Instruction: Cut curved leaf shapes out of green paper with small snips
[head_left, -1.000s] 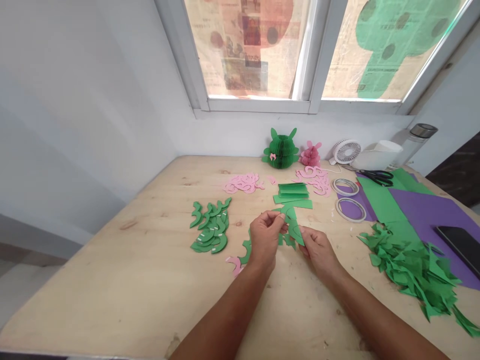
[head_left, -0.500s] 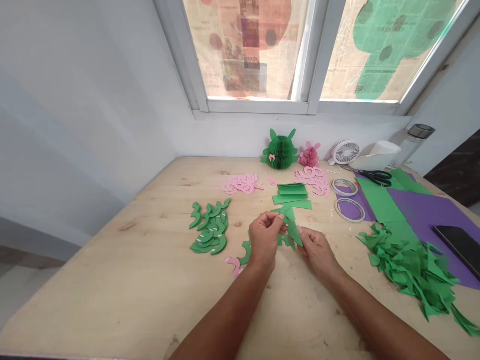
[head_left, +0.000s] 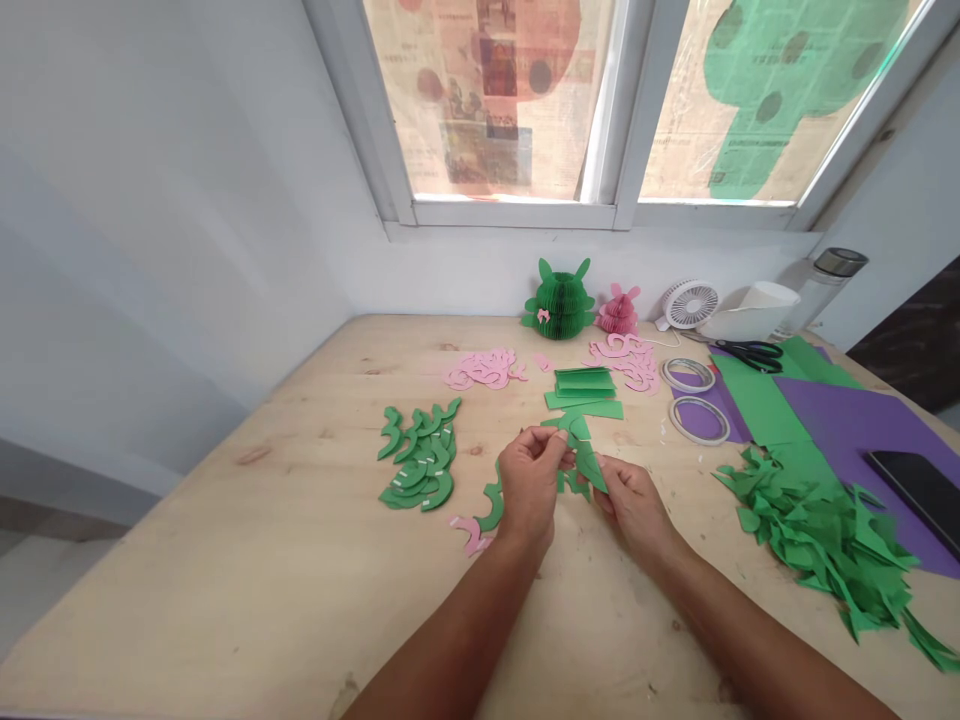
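Observation:
Between my hands is a small piece of green paper (head_left: 588, 462), held over the middle of the table. My left hand (head_left: 531, 470) pinches its left side, fingers closed. My right hand (head_left: 630, 500) grips the lower right corner between thumb and fingers. Other green paper pieces lie under and behind the hands, partly hidden. Just left of my left wrist rest a curved green cutout (head_left: 491, 508) and a pink curved cutout (head_left: 471, 532). A stack of curved green cutouts (head_left: 421, 468), some with small white marks, sits farther left.
Beyond my hands lie folded green strips (head_left: 584, 383) and pink cutouts (head_left: 486, 368). On the right are tape rolls (head_left: 700, 420), black scissors (head_left: 750, 354), purple paper (head_left: 862, 420), a phone (head_left: 919, 495) and green scraps (head_left: 825, 540). Paper figures (head_left: 561, 305) and a fan (head_left: 690, 303) stand by the wall.
Almost nothing differs. Both hands keep hold of the green paper in nearly the same spot, and the view has shifted very slightly.

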